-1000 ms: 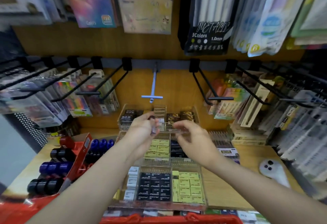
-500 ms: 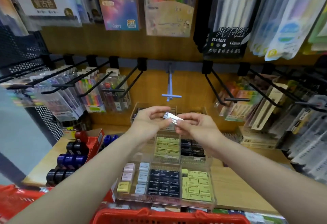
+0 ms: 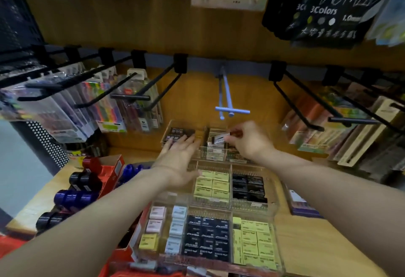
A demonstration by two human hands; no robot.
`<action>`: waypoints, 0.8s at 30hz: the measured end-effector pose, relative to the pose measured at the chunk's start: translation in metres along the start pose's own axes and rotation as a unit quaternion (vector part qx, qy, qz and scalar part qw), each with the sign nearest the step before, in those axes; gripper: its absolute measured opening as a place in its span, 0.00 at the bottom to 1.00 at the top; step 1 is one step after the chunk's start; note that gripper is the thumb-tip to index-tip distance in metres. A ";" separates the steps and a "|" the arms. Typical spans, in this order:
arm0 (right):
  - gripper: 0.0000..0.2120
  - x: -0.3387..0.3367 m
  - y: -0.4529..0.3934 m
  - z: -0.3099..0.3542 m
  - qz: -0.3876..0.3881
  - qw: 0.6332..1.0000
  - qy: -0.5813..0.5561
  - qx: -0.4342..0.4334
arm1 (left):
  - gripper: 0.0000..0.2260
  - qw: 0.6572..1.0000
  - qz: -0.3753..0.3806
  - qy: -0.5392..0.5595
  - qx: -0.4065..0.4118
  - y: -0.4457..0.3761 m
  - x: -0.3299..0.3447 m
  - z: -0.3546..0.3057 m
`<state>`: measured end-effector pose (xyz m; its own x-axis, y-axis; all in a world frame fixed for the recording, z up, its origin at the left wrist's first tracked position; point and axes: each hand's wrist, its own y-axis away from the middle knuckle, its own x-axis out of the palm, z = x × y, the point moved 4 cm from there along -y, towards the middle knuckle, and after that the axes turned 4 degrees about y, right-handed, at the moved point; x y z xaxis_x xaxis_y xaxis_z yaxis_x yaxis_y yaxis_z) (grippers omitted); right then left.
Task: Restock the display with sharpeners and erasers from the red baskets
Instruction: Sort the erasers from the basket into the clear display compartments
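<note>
Clear plastic everywhere on this display: a stepped organiser (image 3: 271, 211) of see-through trays sits on the wooden desk (image 3: 311, 246), and both hands are over its back row. The right hand (image 3: 247, 143) has its thumb and forefinger pinched on a small white-wrapped eraser (image 3: 221, 138), holding it tilted just above the middle rear tray; the label carries dark print, too blurred to read. The left hand (image 3: 178, 156) is spread flat, fingers open and holding nothing, its fingertips at the front edge of the rear-left tray where dark-wrapped erasers (image 3: 178, 134) lie. What is beneath that palm is hidden, and the rear-right tray is mostly covered by the right hand. Nearer the camera the trays are full and tidy: pale yellow erasers (image 3: 211, 183) beside black ones (image 3: 247, 185) in the middle row, then pastel pink, blue and yellow pieces (image 3: 163, 226), a block of black erasers (image 3: 206, 237) and more yellow ones (image 3: 255, 241) in front. At the bottom edge a red basket (image 3: 144, 273) is cut off, with only its rim showing. Left of the organiser, dark blue and black cylinders (image 3: 72, 198) lie in a red carton, and whether they are sharpeners cannot be told. An empty pale blue hook (image 3: 228, 103) juts from the wall above the hands, and the hanging packs around it are smeared with blur.
</note>
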<state>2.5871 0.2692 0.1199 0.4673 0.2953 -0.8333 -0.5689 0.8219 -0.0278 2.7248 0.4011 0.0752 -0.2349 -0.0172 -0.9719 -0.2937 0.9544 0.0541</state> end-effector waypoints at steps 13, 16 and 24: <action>0.17 0.027 0.016 0.013 0.050 0.967 0.235 -0.081 | 0.40 1.000 0.018 0.016 0.014 0.000 0.005 0.001; 0.18 0.027 0.028 0.012 0.004 0.955 0.258 -0.144 | 0.38 1.000 0.022 0.013 0.009 -0.001 0.004 -0.001; 0.19 0.027 0.037 0.003 -0.002 0.963 0.254 -0.087 | 0.32 0.998 0.009 0.014 -0.054 -0.011 -0.001 -0.014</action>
<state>2.5809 0.3093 0.0978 0.1038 -0.0212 -0.9944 -0.6938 0.7149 -0.0877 2.7148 0.3866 0.0784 -0.2669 -0.0096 -0.9637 -0.3862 0.9172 0.0979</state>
